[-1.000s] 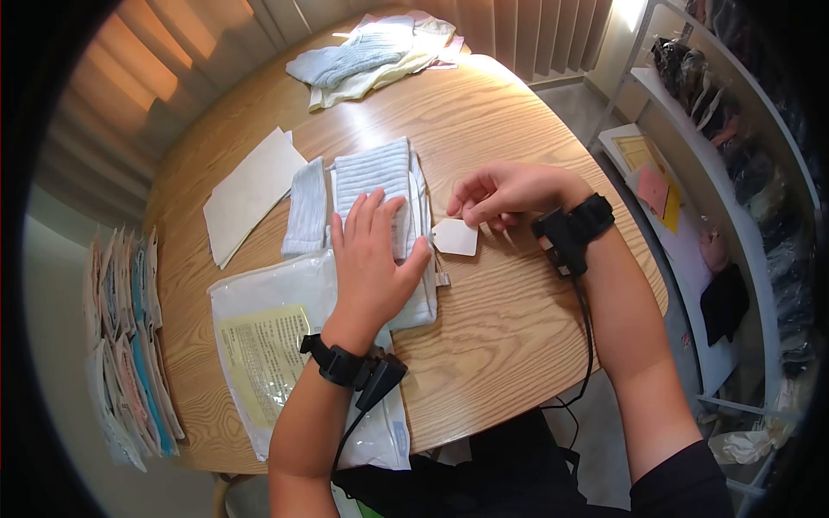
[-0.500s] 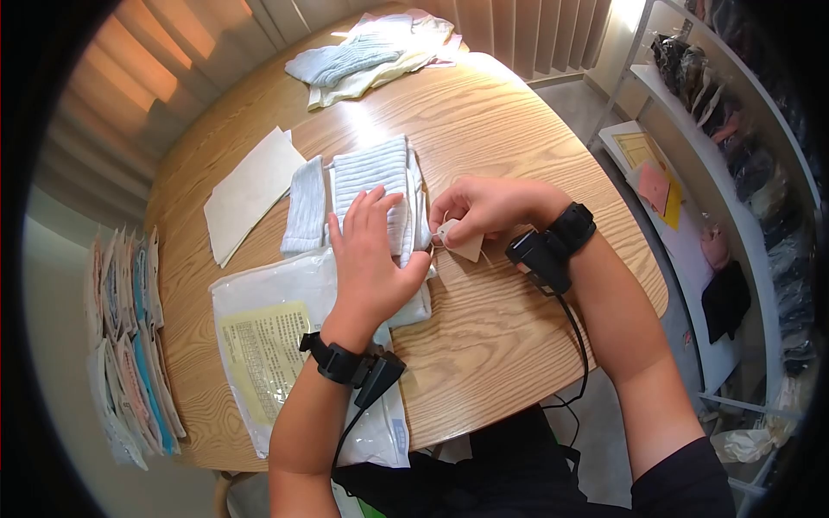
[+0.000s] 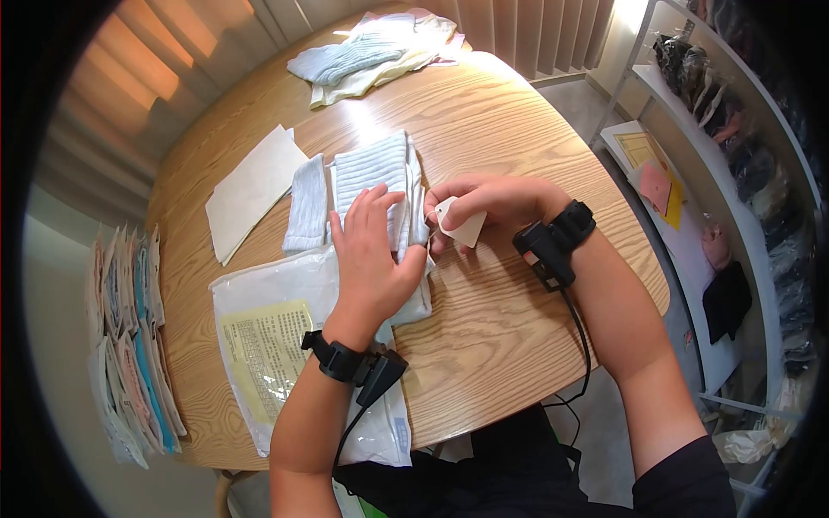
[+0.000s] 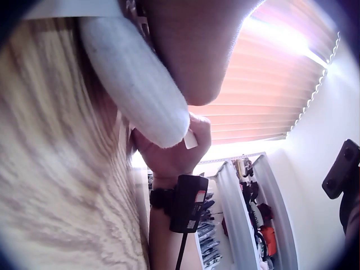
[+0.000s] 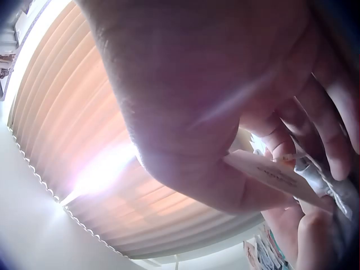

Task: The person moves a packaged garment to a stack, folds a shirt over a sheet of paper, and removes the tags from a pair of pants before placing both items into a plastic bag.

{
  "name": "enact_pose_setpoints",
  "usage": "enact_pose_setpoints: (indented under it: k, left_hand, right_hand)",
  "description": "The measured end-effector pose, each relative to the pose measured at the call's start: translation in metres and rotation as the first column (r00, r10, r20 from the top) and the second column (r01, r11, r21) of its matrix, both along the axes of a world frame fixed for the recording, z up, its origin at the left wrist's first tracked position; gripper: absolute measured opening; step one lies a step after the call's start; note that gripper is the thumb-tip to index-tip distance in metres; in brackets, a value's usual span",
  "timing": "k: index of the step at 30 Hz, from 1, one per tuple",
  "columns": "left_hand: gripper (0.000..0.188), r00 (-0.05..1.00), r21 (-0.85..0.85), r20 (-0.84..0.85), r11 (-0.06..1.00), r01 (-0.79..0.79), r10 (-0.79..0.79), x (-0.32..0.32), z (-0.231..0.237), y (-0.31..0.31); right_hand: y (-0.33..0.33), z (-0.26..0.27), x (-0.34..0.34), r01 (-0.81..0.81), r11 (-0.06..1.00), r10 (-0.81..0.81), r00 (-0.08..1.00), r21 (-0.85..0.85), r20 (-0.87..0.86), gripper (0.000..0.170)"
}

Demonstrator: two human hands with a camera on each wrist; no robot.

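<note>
Left hand (image 3: 371,259): palm down on the folded pale-blue ribbed knit garment (image 3: 371,168), fingers extended, slightly spread, thumb out toward its right edge. Right hand (image 3: 501,203): thumb and fingers pinching the small white card tag (image 3: 465,224), just right of the garment; fingers behind the tag partly hidden. Garment lies mid-table, on the wooden table (image 3: 518,345), with a narrow ribbed section (image 3: 306,207) along its left side. Near-left: clear plastic bag (image 3: 302,272) with yellow printed label (image 3: 268,341), partly under the left forearm. Left, farther back: cream flat sheets (image 3: 255,194). Far end: loose pile of pale blue, cream and pink cloth (image 3: 367,62).
</note>
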State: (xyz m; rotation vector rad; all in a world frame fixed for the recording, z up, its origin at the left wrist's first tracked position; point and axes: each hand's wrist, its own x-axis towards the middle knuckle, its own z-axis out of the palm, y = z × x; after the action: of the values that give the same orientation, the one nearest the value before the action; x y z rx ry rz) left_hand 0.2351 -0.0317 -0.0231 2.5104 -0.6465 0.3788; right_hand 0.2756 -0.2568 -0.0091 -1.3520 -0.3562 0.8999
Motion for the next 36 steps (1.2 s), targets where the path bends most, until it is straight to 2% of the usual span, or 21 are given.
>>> enact_pose_setpoints:
  k: [6,11,15,20,24,26,27,29,30,32,36]
  left_hand:
    - [0.056,1.000,-0.006,-0.005,1.000,0.007,-0.007,0.000,0.001,0.001]
    - [0.060,0.999,0.010,0.037,1.000,0.017,-0.017,-0.001,0.003,-0.001]
    - [0.060,0.998,0.048,0.061,0.999,0.014,-0.017,-0.001,0.001,-0.001]
    - [0.038,0.998,-0.154,-0.057,0.988,-0.026,0.017,0.003,0.002,-0.001]
    - [0.034,0.999,-0.252,-0.049,0.967,-0.021,0.009,0.006,-0.001,0.001]
    - [0.032,0.993,-0.400,-0.115,0.916,-0.043,-0.003,0.007,0.000,0.002]
    - [0.032,0.993,-0.399,-0.115,0.916,-0.043,-0.003,0.007,0.000,0.002]
    - [0.027,0.968,-0.598,-0.243,0.795,-0.100,-0.060,0.008,0.000,0.003]
    - [0.027,0.968,-0.598,-0.243,0.795,-0.101,-0.060,0.008,0.001,0.003]
    - [0.023,0.947,-0.701,-0.296,0.702,-0.127,-0.124,0.007,0.003,0.003]
    - [0.022,0.937,-0.767,-0.304,0.628,-0.135,-0.170,0.011,0.003,0.007]
  right_hand:
    - [0.002,0.004,-0.001,0.018,0.999,-0.014,0.996,0.045,-0.085,0.028]
    - [0.000,-0.002,0.001,0.032,0.980,0.006,0.981,0.195,-0.194,0.037]
    - [0.005,-0.004,0.000,0.044,0.976,-0.007,0.985,0.214,-0.171,0.039]
    - [0.012,-0.006,-0.002,0.128,0.977,-0.098,0.979,0.172,-0.177,0.045]
    - [0.014,-0.001,-0.002,0.132,0.983,-0.115,0.984,0.127,-0.135,0.046]
    - [0.016,-0.005,0.000,0.118,0.977,-0.101,0.989,0.176,-0.103,0.047]
    - [0.018,-0.008,0.001,0.118,0.977,-0.101,0.989,0.177,-0.104,0.047]
    - [0.024,-0.014,0.003,0.122,0.982,-0.132,0.989,0.143,0.063,0.051]
    - [0.027,-0.019,0.005,0.122,0.982,-0.132,0.989,0.144,0.063,0.051]
    - [0.033,-0.028,0.007,0.157,0.980,-0.188,0.932,0.120,0.309,0.054]
    - [0.037,-0.007,-0.009,0.260,0.959,-0.277,0.942,0.111,0.189,0.058]
